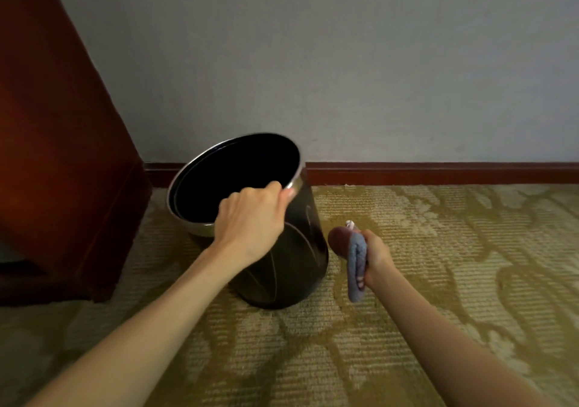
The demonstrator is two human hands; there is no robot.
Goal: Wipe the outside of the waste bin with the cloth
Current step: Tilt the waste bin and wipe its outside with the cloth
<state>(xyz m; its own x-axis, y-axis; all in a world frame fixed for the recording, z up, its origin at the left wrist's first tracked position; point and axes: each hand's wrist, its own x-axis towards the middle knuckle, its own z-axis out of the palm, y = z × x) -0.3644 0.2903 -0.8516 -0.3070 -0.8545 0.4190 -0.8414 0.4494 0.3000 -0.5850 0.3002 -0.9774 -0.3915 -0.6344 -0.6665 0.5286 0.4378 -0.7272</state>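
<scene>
Preparation for wiping: the waste bin (302, 240) sits, apparently tilted, on the carpet (454, 265) near the wall (376, 62), with the left hand (250, 218) grasping its rim. The right hand (377, 256), clenched round the folded cloth (357, 268), hangs just beside the bin's right flank, seemingly not touching it. The next move calls for pressing the cloth to the dark side and sweeping round. The bin's far side and base are hidden, and its rim is blurred.
</scene>
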